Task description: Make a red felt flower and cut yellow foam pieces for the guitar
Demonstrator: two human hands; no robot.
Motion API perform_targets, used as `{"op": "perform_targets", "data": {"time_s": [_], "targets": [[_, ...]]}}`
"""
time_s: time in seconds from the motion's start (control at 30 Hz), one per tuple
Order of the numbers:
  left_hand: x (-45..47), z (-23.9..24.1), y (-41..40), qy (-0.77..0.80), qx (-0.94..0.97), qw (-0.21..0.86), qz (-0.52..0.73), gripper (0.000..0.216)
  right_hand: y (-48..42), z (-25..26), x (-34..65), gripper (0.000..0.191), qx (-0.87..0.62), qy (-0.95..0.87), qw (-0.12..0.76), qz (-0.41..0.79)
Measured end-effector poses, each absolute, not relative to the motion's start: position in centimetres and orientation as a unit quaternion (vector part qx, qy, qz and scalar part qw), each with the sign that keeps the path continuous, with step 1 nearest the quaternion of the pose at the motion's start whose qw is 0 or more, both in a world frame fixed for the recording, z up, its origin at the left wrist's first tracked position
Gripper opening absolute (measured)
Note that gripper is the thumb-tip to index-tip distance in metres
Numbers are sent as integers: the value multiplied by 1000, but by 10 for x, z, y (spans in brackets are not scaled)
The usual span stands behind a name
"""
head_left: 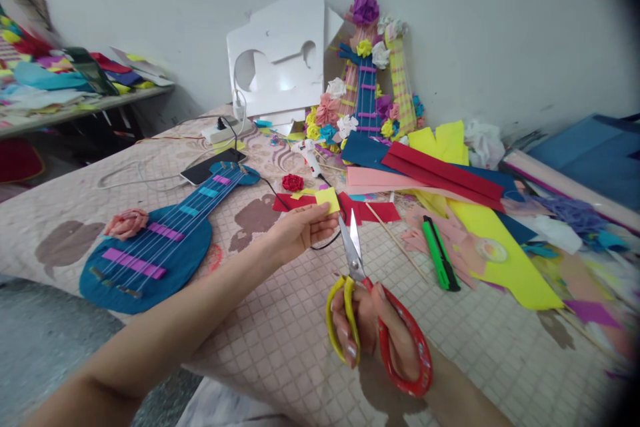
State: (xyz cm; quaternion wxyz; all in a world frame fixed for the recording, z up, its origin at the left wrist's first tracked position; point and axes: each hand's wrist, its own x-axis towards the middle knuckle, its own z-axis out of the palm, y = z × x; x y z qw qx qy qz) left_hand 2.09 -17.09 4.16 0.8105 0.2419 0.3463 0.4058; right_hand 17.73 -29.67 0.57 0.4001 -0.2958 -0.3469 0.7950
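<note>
My left hand (304, 230) pinches a small yellow paper square (327, 200) between thumb and fingers, above the table. In my right hand (373, 320) are scissors (354, 260) with one yellow and one red handle. Their blades are slightly parted and point up toward the yellow square; whether they touch it I cannot tell. Red paper strips (379, 211) lie behind the square. Just beyond are a red crepe-paper rose (293, 182) and a white glue gun (309, 157). A blue paper guitar (170, 240) with purple bars, strings and a pink rose lies left of my forearm.
To the right lie a green utility knife (440, 255), a thin wooden stick (397, 240) and folded coloured papers (445, 177). Decorated guitars (367, 90) and a white cut-out board (280, 57) lean on the wall. A phone (213, 165) and power strip (227, 128) sit behind the guitar.
</note>
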Motion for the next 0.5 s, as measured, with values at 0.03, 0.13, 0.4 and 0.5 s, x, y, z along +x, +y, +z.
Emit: {"op": "perform_targets", "data": {"time_s": [0.03,0.13,0.4,0.5], "targets": [[21,42,-171,347,241,809,408,14,-297,5,177,59,-296,-345,403,795],[21,41,-170,346,240,808,412,12,-298,2,176,59,-291,-333,408,799],[21,40,-171,342,244,810,410,13,-297,2,176,57,-277,-329,407,806],[21,39,-170,342,247,809,410,12,-297,1,177,56,-275,-329,404,808]]}}
